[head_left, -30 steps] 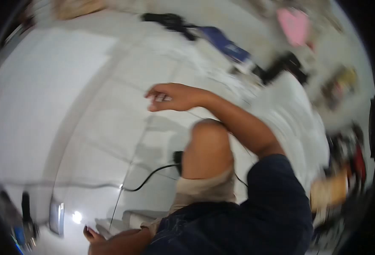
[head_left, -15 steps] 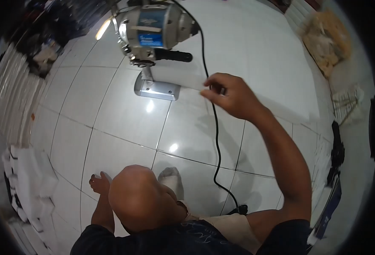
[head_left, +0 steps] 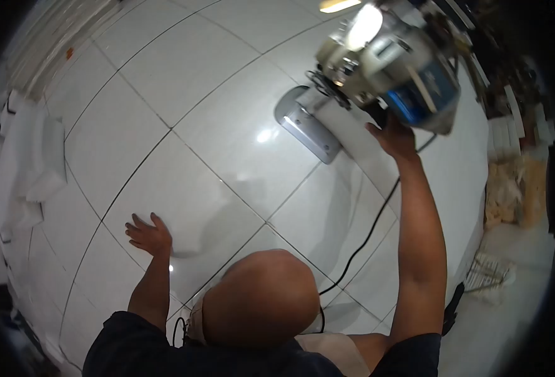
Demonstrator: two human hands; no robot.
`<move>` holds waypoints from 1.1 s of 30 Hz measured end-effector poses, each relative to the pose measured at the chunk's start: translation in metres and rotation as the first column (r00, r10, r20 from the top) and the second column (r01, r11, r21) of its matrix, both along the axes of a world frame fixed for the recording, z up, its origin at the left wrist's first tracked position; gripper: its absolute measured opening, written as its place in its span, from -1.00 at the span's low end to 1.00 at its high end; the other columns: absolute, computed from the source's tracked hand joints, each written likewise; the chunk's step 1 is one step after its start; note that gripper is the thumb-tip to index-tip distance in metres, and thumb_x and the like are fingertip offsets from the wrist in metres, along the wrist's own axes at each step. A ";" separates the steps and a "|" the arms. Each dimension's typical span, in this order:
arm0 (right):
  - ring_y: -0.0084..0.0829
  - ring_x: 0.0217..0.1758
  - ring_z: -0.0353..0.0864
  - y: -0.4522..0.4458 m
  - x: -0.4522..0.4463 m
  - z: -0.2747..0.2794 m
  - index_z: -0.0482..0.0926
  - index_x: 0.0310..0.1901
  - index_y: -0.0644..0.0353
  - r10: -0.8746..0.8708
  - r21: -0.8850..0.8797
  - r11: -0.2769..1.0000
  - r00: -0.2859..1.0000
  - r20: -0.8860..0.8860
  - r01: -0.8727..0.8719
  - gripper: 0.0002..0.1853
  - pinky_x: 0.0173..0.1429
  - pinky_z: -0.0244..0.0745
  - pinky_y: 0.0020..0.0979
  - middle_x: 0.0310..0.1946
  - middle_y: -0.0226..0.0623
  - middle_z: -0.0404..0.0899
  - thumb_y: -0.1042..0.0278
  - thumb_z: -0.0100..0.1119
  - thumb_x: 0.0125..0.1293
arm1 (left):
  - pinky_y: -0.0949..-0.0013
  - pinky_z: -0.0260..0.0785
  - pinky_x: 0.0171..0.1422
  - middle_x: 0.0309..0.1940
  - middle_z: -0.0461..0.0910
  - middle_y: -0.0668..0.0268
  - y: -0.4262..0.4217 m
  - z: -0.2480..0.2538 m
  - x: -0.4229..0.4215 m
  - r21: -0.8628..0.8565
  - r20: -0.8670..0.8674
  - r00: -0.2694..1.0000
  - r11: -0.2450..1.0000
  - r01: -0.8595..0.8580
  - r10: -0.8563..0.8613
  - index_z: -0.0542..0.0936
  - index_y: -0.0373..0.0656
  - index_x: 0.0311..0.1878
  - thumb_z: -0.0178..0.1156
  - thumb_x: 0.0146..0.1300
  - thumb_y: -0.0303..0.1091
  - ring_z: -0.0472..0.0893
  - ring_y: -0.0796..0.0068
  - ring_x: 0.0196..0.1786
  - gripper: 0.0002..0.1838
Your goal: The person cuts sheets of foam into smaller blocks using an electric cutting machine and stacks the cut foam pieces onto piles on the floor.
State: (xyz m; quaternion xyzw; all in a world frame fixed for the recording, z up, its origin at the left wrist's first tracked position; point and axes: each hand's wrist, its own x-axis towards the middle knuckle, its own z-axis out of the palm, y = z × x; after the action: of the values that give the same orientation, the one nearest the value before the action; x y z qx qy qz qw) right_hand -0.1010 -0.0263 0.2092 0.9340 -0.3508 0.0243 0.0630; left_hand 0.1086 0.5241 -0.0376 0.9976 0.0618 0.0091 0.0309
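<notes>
A straight-knife cloth cutting machine (head_left: 397, 69) stands at the upper right, its body metallic with a blue label and a lit lamp. Its flat grey base plate (head_left: 309, 129) rests on the tiles beside a white sheet. My right hand (head_left: 395, 135) is closed around the machine's black handle, most of which my fingers and the body hide. From behind the machine a black power cord (head_left: 368, 235) runs down past my right forearm toward my knee. My left hand (head_left: 148, 234) is held with fingers spread over the floor at the left, holding nothing.
White sheet material (head_left: 450, 195) covers the floor right of my arm. White folded material (head_left: 32, 163) is piled along the left side. A tan plastic bag (head_left: 510, 188) lies at the far right. My bent knee (head_left: 265, 295) is at the bottom centre of the white tiled floor (head_left: 221, 144).
My right hand has moved from beside the cord onto the machine's handle. My left hand has spread its fingers. The camera view has turned, placing the machine farther right.
</notes>
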 end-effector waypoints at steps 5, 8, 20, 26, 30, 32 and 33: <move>0.08 0.15 0.45 -0.053 0.004 -0.020 0.51 0.04 0.19 0.123 0.270 0.957 0.992 -0.039 -0.108 -0.49 0.19 0.37 -0.13 0.04 0.05 0.52 0.17 0.24 0.03 | -0.26 -0.22 0.50 0.44 0.01 -0.17 -0.001 0.007 0.004 -0.001 -0.004 1.000 1.000 -0.014 0.014 0.11 -0.16 0.45 -0.03 0.36 0.09 -0.03 -0.20 0.49 -0.26; 0.11 0.05 0.51 -0.005 0.014 0.001 0.52 -0.06 0.26 -0.058 0.313 0.949 0.997 0.056 0.038 -0.58 0.12 0.39 -0.11 -0.11 0.10 0.57 0.25 0.21 0.03 | -0.21 -0.27 0.52 0.45 -0.01 -0.15 -0.005 0.011 0.006 -0.037 -0.019 1.000 0.999 0.000 -0.001 0.09 -0.17 0.46 -0.01 0.36 0.05 -0.06 -0.16 0.50 -0.26; -0.01 -0.07 0.53 0.054 -0.108 -0.033 0.53 -0.08 0.08 -0.011 0.049 0.999 0.966 -0.257 0.025 -0.66 0.08 0.40 0.01 -0.19 -0.09 0.55 0.21 0.21 0.09 | -0.17 -0.30 0.53 0.47 -0.09 -0.13 -0.007 0.022 0.018 0.014 -0.147 0.989 1.000 0.009 -0.007 0.08 -0.19 0.46 -0.01 0.37 0.05 -0.14 -0.11 0.53 -0.26; 0.10 0.18 0.44 0.058 -0.170 -0.062 0.47 0.06 0.20 -0.010 -0.051 0.999 0.979 -0.205 -0.001 -0.58 0.36 0.21 0.05 0.00 0.03 0.53 0.16 0.15 0.24 | -0.18 -0.27 0.52 0.46 -0.04 -0.14 -0.007 0.006 0.022 0.055 -0.098 0.995 0.998 0.012 -0.006 0.11 -0.14 0.47 -0.02 0.37 0.07 -0.06 -0.15 0.51 -0.26; -0.01 0.27 0.36 0.058 -0.232 -0.091 0.43 0.16 0.13 0.030 -0.026 0.999 0.982 -0.184 -0.035 -0.53 0.41 0.14 0.03 0.14 -0.02 0.45 0.06 0.14 0.31 | -0.20 -0.24 0.51 0.45 0.01 -0.16 0.002 -0.010 0.022 0.063 -0.081 0.996 0.998 -0.019 0.024 0.13 -0.06 0.47 -0.04 0.36 0.11 -0.04 -0.16 0.51 -0.28; -0.09 0.36 0.27 0.062 -0.208 -0.070 0.41 0.22 0.06 -0.058 -0.112 0.993 0.967 -0.249 0.030 -0.50 0.46 0.10 -0.07 0.24 -0.12 0.40 0.00 0.08 0.33 | -0.20 -0.23 0.51 0.44 0.03 -0.17 0.001 -0.008 0.022 0.078 -0.128 0.991 0.997 -0.028 0.038 0.14 -0.05 0.47 -0.05 0.36 0.13 -0.04 -0.16 0.51 -0.28; -0.09 0.36 0.28 0.064 -0.202 -0.062 0.41 0.22 0.05 -0.083 -0.090 0.994 0.970 -0.230 0.064 -0.50 0.46 0.11 -0.08 0.24 -0.13 0.40 0.00 0.07 0.33 | -0.21 -0.23 0.51 0.43 0.04 -0.19 0.000 -0.007 0.026 0.089 -0.162 0.984 0.994 -0.061 0.075 0.15 -0.04 0.47 -0.05 0.36 0.14 -0.04 -0.16 0.51 -0.28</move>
State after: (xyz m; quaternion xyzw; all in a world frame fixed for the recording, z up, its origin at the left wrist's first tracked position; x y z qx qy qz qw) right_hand -0.3032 0.0380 0.1474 0.9134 -0.3739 -0.0736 0.1429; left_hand 0.1349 0.5240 -0.0447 0.9926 0.0979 -0.0698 -0.0163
